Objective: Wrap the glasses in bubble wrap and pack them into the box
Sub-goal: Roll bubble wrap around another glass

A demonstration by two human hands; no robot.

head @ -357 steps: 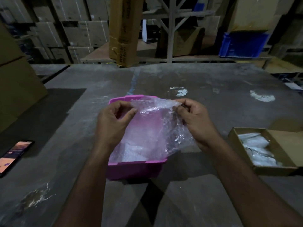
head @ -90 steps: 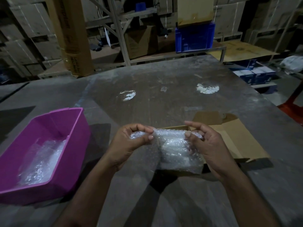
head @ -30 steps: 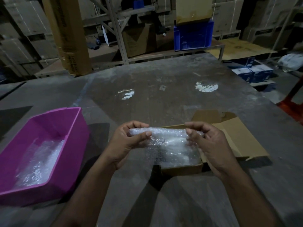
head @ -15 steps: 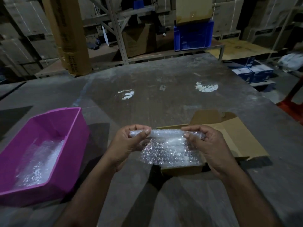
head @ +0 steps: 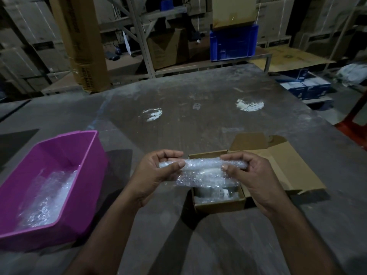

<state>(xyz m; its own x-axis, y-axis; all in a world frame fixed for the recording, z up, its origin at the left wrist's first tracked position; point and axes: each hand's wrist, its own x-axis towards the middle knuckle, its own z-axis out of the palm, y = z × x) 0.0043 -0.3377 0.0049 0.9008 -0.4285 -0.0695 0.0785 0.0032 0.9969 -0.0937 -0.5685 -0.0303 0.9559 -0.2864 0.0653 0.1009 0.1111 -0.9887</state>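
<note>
A roll of bubble wrap [head: 202,168] is held level above the open cardboard box [head: 218,205]. My left hand [head: 156,173] pinches its left end between thumb and fingers. My right hand [head: 250,175] pinches its right end the same way. A loose flap of the wrap hangs down from the roll over the box. What is inside the roll is hidden by the wrap. Wrapped bundles [head: 216,193] lie in the bottom of the box, whose lid [head: 278,161] is folded open to the right.
A magenta plastic tub [head: 65,155] with loose bubble wrap [head: 43,199] inside stands on the grey table [head: 198,116] to the left. Beyond the table are shelves, a tall carton [head: 83,46] and a blue crate [head: 234,44]. A red stool [head: 355,124] is at the right edge.
The wrap has been rolled tighter between both hands, so the hanging flap is shorter. The hands stay over the box.
</note>
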